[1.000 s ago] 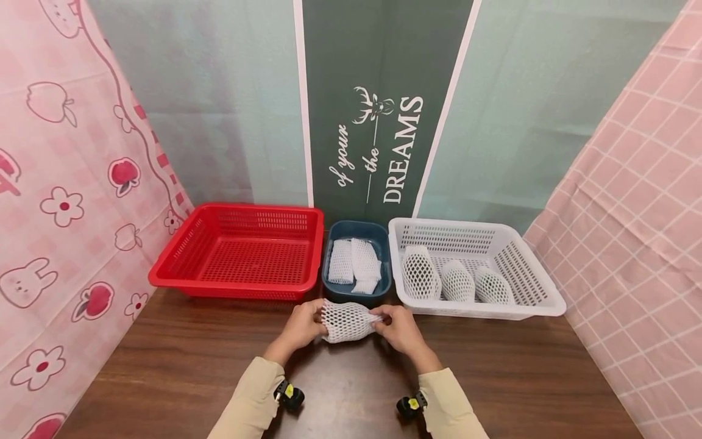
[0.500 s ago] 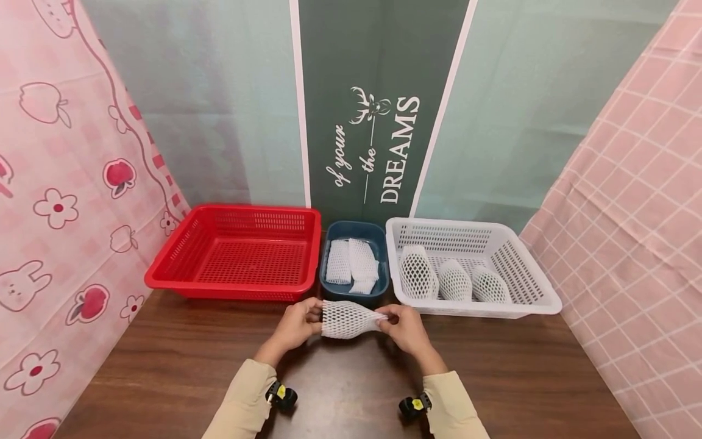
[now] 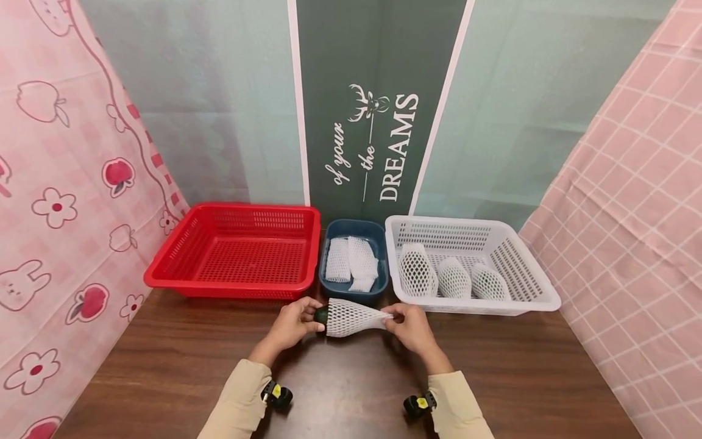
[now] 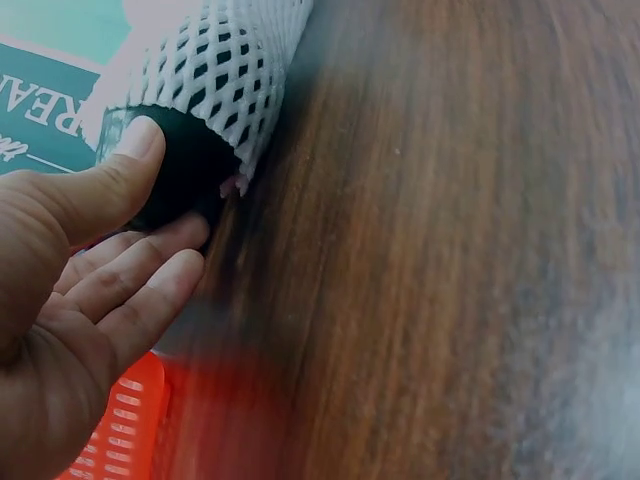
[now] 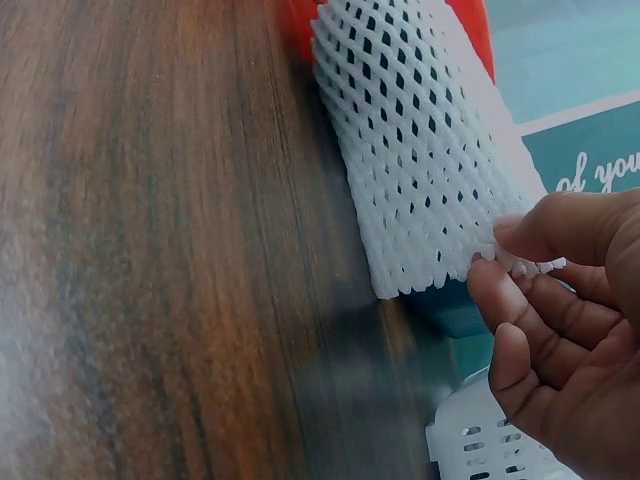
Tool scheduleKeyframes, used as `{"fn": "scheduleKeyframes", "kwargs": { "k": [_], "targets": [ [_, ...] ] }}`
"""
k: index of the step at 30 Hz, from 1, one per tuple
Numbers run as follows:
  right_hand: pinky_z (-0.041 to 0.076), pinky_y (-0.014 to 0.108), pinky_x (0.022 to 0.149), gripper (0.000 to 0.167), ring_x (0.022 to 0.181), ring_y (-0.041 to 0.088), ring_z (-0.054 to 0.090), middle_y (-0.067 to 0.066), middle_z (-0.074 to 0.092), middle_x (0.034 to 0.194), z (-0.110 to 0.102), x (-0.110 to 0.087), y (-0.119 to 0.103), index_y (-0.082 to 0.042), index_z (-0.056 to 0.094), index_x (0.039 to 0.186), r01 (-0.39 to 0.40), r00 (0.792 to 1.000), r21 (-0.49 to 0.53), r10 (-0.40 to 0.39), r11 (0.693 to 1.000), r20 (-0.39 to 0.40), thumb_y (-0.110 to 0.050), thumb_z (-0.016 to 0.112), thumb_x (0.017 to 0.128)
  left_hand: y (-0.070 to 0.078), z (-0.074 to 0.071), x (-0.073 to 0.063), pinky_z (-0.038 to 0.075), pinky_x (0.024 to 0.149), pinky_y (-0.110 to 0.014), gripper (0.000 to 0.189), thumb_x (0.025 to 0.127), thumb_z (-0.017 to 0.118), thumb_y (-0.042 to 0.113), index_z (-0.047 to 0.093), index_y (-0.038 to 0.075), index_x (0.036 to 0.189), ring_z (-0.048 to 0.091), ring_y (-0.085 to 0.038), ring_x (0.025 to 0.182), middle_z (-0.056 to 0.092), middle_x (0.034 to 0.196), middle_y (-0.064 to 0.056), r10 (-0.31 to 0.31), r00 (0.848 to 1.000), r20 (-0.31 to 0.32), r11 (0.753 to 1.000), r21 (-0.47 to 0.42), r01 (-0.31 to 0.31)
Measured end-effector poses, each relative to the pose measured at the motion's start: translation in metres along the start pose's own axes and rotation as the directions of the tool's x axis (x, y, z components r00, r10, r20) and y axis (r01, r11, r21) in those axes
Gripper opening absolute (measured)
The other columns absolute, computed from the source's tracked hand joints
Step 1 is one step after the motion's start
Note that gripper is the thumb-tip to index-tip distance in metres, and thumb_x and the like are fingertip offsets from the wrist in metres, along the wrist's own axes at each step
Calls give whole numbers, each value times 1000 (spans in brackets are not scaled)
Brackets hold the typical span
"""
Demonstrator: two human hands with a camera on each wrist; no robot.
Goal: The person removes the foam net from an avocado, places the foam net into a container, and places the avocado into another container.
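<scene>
A person's left hand [image 3: 294,320] and right hand [image 3: 410,326] hold a white foam net sleeve [image 3: 351,319] between them over the desk [image 3: 351,378], just in front of the near edge of a blue tub [image 3: 351,298]. A dark green fruit [image 3: 322,314], possibly an avocado, shows one rounded end at the sleeve's left mouth. The left hand pinches that bare end; the right hand pinches the sleeve's narrow tail.

Good handling here seems to call for a steady left grip on the smooth skin and a gentle, straight right pull, as the netting looks easy to tear.

The left wrist view shows the thumb flat on the fruit and fingertips opposite. The right wrist view shows part of the tail's ragged edge spreading free of the pinch. Only the head view shows three net-wrapped pieces [image 3: 454,278] along the white basket's [image 3: 477,306] near edge.
</scene>
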State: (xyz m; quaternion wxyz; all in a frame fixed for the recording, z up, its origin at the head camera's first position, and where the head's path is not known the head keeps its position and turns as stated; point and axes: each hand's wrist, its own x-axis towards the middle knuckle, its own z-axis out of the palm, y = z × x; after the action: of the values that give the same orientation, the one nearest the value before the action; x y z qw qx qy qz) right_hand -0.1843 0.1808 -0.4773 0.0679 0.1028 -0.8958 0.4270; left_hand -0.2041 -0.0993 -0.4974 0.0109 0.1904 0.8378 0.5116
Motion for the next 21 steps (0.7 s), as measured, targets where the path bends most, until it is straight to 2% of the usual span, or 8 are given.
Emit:
{"fn": "scheduleKeyframes", "kwargs": {
  "k": [9, 12, 16, 19, 21],
  "targets": [
    [46, 24, 53, 14, 63, 11, 54, 1, 65, 79, 0, -2, 2, -4, 71, 88, -20, 999, 6, 20, 1000, 28, 2, 72, 75, -2, 1, -1, 50, 65, -27, 35, 69, 80, 3, 62, 3, 99, 64, -18, 75, 64, 85, -6, -12, 1000, 17, 1000, 4, 12],
    [48, 27, 59, 19, 67, 15, 56, 1, 65, 81, -1, -1, 2, -4, 70, 91, 16, 999, 4, -16, 1000, 34, 1, 74, 74, 0, 1, 0, 51, 67, -29, 41, 66, 82, 4, 61, 3, 101, 64, -20, 78, 64, 88, -7, -17, 1000, 11, 1000, 7, 17],
    [48, 37, 72, 28, 80, 18, 57, 0, 65, 90, 0, 1, 1, -6, 69, 97, 69, 996, -17, -68, 997, 59, -5, 77, 71, 3, 1, 2, 52, 70, -35, 47, 63, 84, 4, 61, 3, 104, 64, -25, 82, 64, 94, -10, -16, 1000, 14, 1000, 3, 16],
    [46, 40, 74, 32, 83, 17, 55, 1, 64, 95, 4, 2, -2, -7, 67, 100, 98, 992, -23, -96, 995, 81, -7, 79, 70, 3, 2, 3, 50, 74, -37, 51, 62, 85, 5, 61, 4, 107, 64, -25, 86, 64, 98, -10, -9, 999, 36, 1000, 12, 9],
    [46, 37, 73, 33, 81, 16, 54, 1, 63, 97, 7, 3, -4, -8, 67, 102, 110, 990, -21, -107, 994, 93, -6, 79, 71, 2, 3, 3, 50, 75, -35, 54, 61, 86, 6, 61, 5, 108, 63, -23, 87, 64, 100, -9, -9, 999, 54, 1000, 10, 8]
  ]
}}
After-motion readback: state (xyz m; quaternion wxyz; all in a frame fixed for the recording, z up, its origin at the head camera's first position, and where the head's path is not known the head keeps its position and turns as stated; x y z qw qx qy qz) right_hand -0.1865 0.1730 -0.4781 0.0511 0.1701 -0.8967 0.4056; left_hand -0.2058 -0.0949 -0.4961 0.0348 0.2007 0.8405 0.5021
